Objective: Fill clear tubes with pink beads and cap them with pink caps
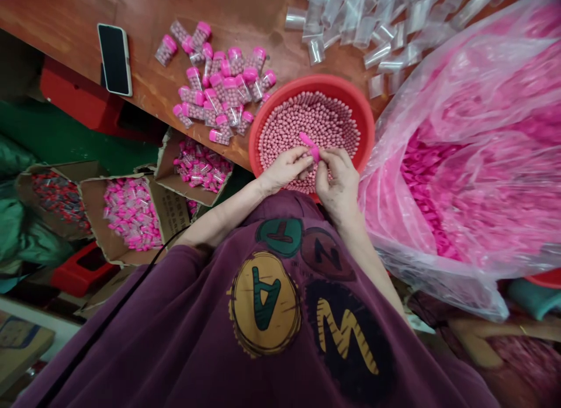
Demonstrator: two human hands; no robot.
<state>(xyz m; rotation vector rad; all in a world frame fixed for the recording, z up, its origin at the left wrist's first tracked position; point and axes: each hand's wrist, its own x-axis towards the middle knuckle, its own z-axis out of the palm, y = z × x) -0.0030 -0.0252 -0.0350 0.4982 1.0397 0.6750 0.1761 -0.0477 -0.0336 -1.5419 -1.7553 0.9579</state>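
My left hand (284, 169) and my right hand (337, 177) are together over a red plastic basin (366, 121) full of small pink beads (309, 124). A pink plastic piece (309, 146) is pinched in my right fingers, and my left fingertips lie close against it. Its exact shape is partly hidden by my fingers. Just left of the basin, on the wooden table (245, 22), lies a heap of clear vials with pink caps (223, 86), filled with beads. Loose, clear, empty vials (350, 31) lie beyond the basin.
A large translucent plastic bag (442, 162) of bright pink pieces bulges to the right of my arms. Open cardboard boxes (131, 218) of capped vials sit below the table edge on the left. A black phone (114, 59) lies on the table. My purple printed shirt fills the foreground.
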